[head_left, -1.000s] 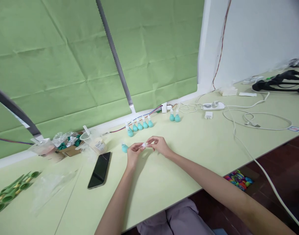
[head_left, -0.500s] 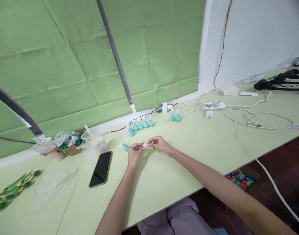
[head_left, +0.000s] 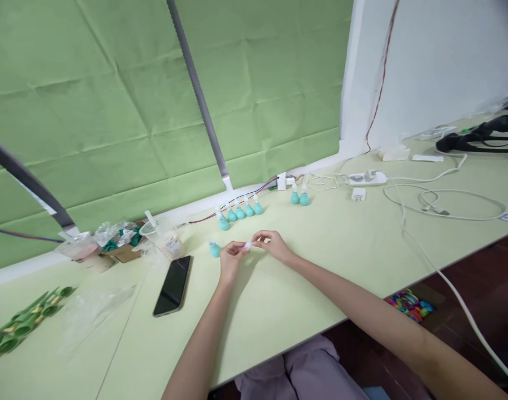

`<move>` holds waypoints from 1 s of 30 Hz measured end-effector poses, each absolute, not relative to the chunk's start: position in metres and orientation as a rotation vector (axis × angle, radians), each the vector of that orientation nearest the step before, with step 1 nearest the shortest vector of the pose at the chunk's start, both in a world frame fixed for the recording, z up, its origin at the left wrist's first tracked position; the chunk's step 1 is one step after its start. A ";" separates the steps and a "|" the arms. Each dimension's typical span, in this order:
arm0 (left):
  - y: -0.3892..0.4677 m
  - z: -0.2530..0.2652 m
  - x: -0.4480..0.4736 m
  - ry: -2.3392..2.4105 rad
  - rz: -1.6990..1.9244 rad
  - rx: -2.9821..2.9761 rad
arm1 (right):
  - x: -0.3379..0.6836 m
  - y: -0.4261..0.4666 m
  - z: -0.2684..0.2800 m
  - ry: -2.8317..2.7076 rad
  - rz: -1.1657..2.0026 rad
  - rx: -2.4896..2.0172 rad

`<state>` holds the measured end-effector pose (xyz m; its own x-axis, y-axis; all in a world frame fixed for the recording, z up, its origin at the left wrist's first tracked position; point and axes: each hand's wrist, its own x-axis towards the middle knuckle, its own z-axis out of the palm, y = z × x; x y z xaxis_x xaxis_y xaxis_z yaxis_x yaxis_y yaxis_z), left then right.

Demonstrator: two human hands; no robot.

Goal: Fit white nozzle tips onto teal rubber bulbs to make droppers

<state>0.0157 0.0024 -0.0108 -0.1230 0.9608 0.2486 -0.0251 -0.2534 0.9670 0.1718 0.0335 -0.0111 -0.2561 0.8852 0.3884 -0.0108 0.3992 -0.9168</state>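
A small white piece (head_left: 247,245), perhaps a nozzle tip, is pinched between the fingertips of both hands just above the table. My left hand (head_left: 232,261) grips it from the left, fingers closed. From the right, the thumb and fingers of my right hand (head_left: 273,246) close on its other side. Just left of my left hand stands a turquoise squeeze bulb (head_left: 214,250), its top pale and hard to make out. Several turquoise bulbs with whitish pointed tips (head_left: 240,213) stand in a row behind the hands. Two more such bulbs (head_left: 304,199) stand farther right.
A black phone (head_left: 172,286) lies left of my forearm. Behind it are plastic cups (head_left: 170,244) and a small cardboard box (head_left: 126,253). Green rolled pieces (head_left: 24,328) lie far left. At right are a power strip (head_left: 367,178), a white charger (head_left: 358,194) and loose cables.
Both hands stay nearly in place on the small white piece, with slight finger movement. The whole view has shifted a little.
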 end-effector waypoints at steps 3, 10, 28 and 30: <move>0.002 -0.011 0.016 1.135 1.504 1.320 | 0.173 0.036 -0.012 -1.606 1.119 -0.736; -0.001 -0.008 0.018 1.140 1.512 1.338 | 0.179 0.038 -0.012 -1.569 1.386 -0.802; -0.004 -0.005 0.022 1.131 1.489 1.323 | 0.180 0.036 -0.013 -1.492 1.504 -0.758; -0.005 -0.005 0.022 1.134 1.488 1.338 | 0.179 0.035 -0.014 -1.471 1.544 -0.772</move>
